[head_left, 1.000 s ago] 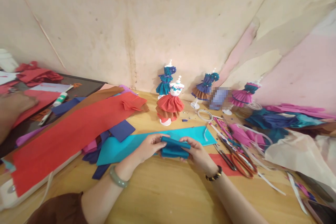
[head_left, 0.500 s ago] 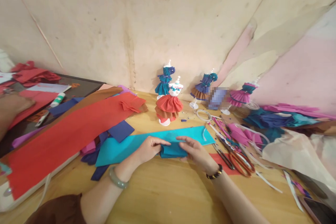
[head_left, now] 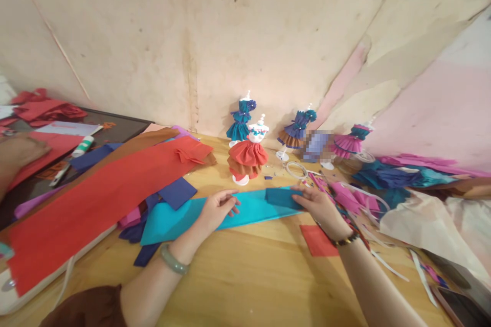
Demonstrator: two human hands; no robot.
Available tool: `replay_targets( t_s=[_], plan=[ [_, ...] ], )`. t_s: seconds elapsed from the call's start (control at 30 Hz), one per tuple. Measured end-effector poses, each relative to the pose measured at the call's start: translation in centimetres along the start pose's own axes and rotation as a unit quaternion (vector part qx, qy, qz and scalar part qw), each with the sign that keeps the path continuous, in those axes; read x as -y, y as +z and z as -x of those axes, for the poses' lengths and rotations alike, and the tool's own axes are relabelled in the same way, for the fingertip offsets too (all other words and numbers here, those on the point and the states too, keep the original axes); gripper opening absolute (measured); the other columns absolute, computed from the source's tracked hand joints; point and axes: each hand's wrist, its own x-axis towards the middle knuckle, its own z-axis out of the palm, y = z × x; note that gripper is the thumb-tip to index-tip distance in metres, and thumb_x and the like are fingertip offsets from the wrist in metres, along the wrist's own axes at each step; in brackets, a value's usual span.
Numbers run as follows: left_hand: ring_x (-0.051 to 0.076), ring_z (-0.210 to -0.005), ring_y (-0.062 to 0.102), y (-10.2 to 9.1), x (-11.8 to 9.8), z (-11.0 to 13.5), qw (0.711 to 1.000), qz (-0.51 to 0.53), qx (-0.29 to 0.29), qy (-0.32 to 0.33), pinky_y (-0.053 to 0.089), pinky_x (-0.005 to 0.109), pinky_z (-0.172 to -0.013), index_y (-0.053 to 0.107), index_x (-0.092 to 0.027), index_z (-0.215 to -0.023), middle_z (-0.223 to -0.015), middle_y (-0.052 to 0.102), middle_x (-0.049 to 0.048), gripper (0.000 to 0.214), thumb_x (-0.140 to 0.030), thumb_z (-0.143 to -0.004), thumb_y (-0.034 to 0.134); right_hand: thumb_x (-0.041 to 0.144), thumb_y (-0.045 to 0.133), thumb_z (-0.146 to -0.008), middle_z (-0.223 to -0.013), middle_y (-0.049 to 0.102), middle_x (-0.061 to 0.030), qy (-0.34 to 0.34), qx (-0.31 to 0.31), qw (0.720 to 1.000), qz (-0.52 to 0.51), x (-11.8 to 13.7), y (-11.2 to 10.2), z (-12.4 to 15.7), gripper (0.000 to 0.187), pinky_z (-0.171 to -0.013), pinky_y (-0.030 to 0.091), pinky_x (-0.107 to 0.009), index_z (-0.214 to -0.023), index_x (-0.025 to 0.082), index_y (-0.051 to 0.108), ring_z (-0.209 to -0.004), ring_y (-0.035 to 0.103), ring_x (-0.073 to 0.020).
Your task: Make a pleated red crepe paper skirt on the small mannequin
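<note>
A folded teal piece of paper or cloth (head_left: 279,197) is pinched at its right end by my right hand (head_left: 319,207), over the right part of a long turquoise strip (head_left: 176,217). Above the middle of that strip is my left hand (head_left: 220,208), its fingers loosely curled and apart with nothing in them. Behind the strip stands a small white dress form in a red and brown ruffled skirt (head_left: 248,154). A red square (head_left: 317,240) lies on the wooden table below my right wrist.
Three more dressed forms, in teal (head_left: 238,129), blue and brown (head_left: 294,132) and pink (head_left: 347,144), stand along the wall. Long red sheets (head_left: 107,189) lie at left. Pink scraps (head_left: 355,196), cords and a phone (head_left: 462,306) lie at right. Another person's hand (head_left: 26,152) is far left.
My right hand has moved right, carrying the folded teal piece along the turquoise strip. My left hand has let go of it and shifted slightly left. The red square is more exposed.
</note>
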Motion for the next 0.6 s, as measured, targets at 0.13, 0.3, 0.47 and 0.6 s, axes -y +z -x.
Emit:
replay_targets(
  t_s=[0.13,0.3,0.47,0.6],
  plan=[
    [0.015,-0.064,0.067,0.0,-0.1,-0.1,1.000,0.002,-0.018,-0.008,0.051,0.026,-0.058,0.065,-0.011,-0.113,-0.084,0.073,0.0072,0.048,-0.042,-0.077,0.068,0.038,0.058,-0.075,-0.082,0.071,-0.0090,-0.021,-0.160,0.978,0.134,-0.5,-4.1,-2.9,0.034,-0.073,0.050,-0.040,-0.098,0.017,0.070,-0.075,0.063,-0.0255],
    [0.015,-0.062,0.066,0.0,-0.1,-0.1,1.000,-0.013,-0.017,-0.011,0.050,0.025,-0.054,0.067,-0.011,-0.104,-0.080,0.072,0.0064,0.043,-0.043,-0.076,0.070,0.030,0.051,-0.080,-0.104,0.067,-0.0187,-0.063,-0.269,0.914,0.298,-0.6,-6.2,-6.3,0.029,-0.088,0.044,-0.044,-0.097,0.015,0.068,-0.100,0.059,-0.0335],
    [0.015,-0.060,0.066,0.1,-0.1,-0.1,1.000,-0.015,-0.017,-0.014,0.049,0.025,-0.052,0.068,-0.011,-0.099,-0.077,0.071,0.0057,0.042,-0.044,-0.073,0.070,0.025,0.048,-0.085,-0.112,0.063,-0.0210,-0.074,-0.255,0.862,0.431,-1.3,-5.0,-8.6,0.027,-0.090,0.039,-0.048,-0.097,0.014,0.069,-0.108,0.054,-0.0372],
    [0.014,-0.059,0.066,0.2,-0.2,0.0,0.999,-0.016,-0.008,-0.030,0.049,0.024,-0.052,0.069,-0.012,-0.100,-0.076,0.070,0.0045,0.041,-0.043,-0.073,0.070,0.021,0.046,-0.088,-0.112,0.063,-0.0233,-0.070,-0.208,0.835,0.505,-2.4,-3.7,-10.1,0.028,-0.090,0.038,-0.047,-0.101,0.011,0.068,-0.111,0.054,-0.0375]
  ],
)
